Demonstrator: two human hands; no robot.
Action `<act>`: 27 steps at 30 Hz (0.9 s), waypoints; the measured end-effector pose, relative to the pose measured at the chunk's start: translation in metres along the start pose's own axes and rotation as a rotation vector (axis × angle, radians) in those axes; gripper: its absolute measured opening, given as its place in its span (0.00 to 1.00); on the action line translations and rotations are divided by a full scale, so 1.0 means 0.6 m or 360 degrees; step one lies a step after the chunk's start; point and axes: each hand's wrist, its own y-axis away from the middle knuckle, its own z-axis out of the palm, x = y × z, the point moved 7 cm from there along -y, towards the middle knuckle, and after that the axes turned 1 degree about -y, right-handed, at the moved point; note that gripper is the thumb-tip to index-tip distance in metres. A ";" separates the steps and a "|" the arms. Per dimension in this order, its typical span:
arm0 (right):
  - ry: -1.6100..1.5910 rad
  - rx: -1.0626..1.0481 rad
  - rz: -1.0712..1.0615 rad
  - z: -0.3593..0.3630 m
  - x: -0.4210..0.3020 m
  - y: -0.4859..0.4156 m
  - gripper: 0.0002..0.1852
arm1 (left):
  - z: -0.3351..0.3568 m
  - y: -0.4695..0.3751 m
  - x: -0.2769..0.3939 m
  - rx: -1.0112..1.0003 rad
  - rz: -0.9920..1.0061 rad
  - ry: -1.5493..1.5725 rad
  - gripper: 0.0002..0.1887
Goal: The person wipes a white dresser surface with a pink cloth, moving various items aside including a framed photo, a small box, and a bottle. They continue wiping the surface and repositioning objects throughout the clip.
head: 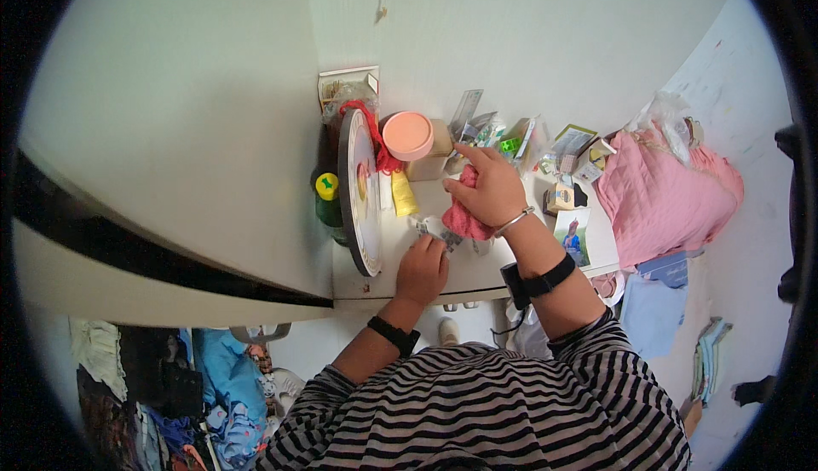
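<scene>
My right hand [493,187] holds a crumpled pinkish-red cloth [465,220] over the white tabletop, its index finger stretched towards the small items at the back. Lower and to the left, my left hand [422,266] has its fingertips on a small crumpled printed packet or wrapper [452,239]; its grip on it is partly hidden. A yellow tube [403,194] lies behind my left hand, near a round tub with an orange-pink lid [408,134] and a beige container [429,163].
A round clock-like disc [361,193] stands on edge at the left, beside a green bottle with a yellow cap [327,187]. At the right are small boxes [562,197], a photo [573,237] and pink quilted fabric [664,196]. Clothes [230,381] lie in an open space below left.
</scene>
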 end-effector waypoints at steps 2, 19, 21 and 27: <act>-0.0094 -0.0078 0.0009 -0.006 0.006 0.027 0.30 | -0.002 0.001 0.000 0.0014 -0.0006 0.0003 0.10; -0.0836 -0.0356 0.0397 0.004 0.231 0.179 0.25 | -0.035 -0.097 -0.004 0.0546 -0.0478 -0.0435 0.36; -0.0785 -0.0380 0.0391 0.011 0.255 0.187 0.25 | -0.018 -0.100 -0.003 0.0535 -0.0412 -0.0497 0.38; -0.0560 -0.0237 0.0260 0.028 0.291 0.203 0.24 | 0.040 -0.119 -0.004 0.0217 -0.0229 -0.0477 0.36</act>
